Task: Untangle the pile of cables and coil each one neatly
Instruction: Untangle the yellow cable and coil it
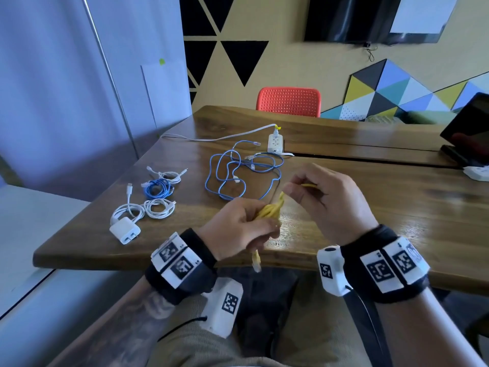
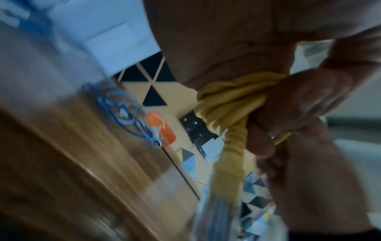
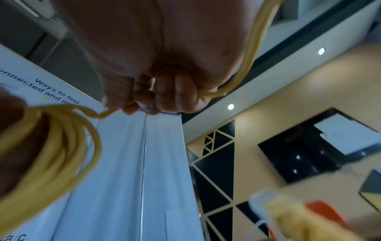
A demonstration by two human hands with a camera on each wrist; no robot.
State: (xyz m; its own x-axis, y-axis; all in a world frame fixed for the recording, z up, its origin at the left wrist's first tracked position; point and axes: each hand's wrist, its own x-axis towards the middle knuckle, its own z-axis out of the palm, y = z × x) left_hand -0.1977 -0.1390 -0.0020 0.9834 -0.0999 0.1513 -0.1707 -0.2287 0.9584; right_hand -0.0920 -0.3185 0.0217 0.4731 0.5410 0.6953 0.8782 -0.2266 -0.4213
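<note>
Yellow cable [image 1: 268, 211] coil in left hand [image 1: 235, 226] grip

The person is wearing a black band [image 1: 185, 263] around the left wrist and another black band [image 1: 381, 263] around the right, each carrying white blocks [image 1: 176, 260] printed with black square code markings. A white camera box [image 1: 223, 307] bearing the same kind of marking is hanging under the left wrist with a thin black cable [image 1: 182, 325] running from it, and a second white box [image 1: 330, 270] with a dark lens on top is sitting on the inner side of the right wrist, a black strap [image 1: 365, 324] trailing down from it. Dark tattoo work [image 1: 143, 321] is showing on the left forearm, and the lap is showing ribbed khaki cloth [image 1: 190, 345].
</note>
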